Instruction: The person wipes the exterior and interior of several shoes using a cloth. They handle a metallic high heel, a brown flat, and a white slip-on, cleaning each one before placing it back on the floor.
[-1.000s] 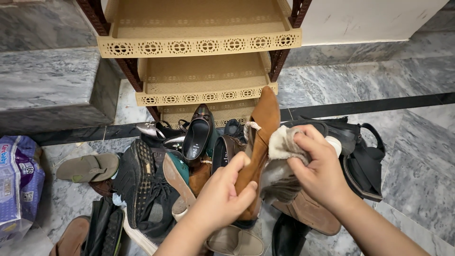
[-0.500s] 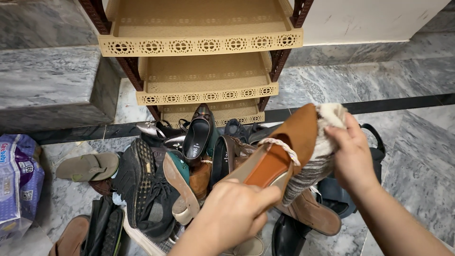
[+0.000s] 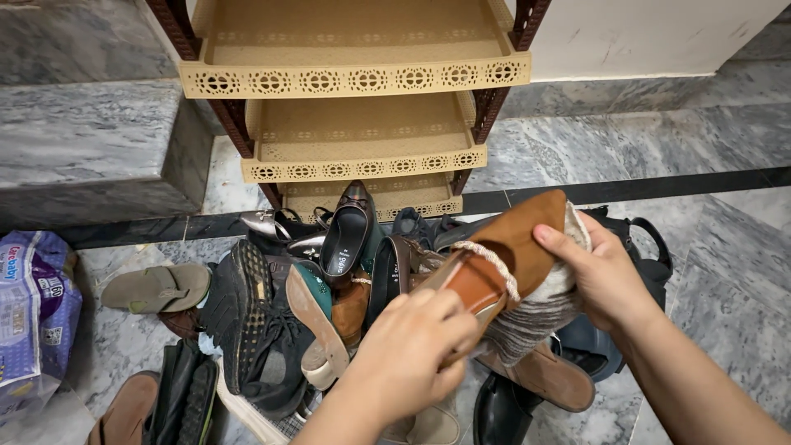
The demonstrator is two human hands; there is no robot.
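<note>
Purple-white plastic package [image 3: 33,305] far left; hands hold brown shoe [image 3: 515,247].

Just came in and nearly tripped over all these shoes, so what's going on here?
A person is crouched over a heap of shoes on the marble floor, in front of a beige shoe rack whose visible shelves hold nothing. The left hand grips the heel end of a tan suede flat shoe. The right hand presses a pale woolly cloth against the shoe's toe.
</note>
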